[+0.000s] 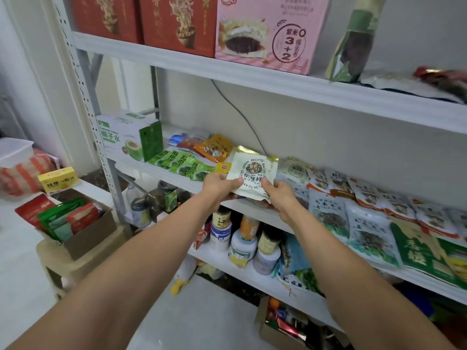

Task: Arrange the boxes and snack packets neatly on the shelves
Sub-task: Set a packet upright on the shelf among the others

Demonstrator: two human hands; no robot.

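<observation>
Snack packet (252,173): my left hand (219,188) and right hand (280,193) each pinch a lower corner, holding it upright just above the front edge of the middle shelf (141,170), so I can square it before placement.

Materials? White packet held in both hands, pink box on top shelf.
The white packet looks like glossy plastic or foil-laminate film: gold metallic top edge, bends softly. The pink box is probably matte printed cardboard: flat faces, crisp corners.
</observation>
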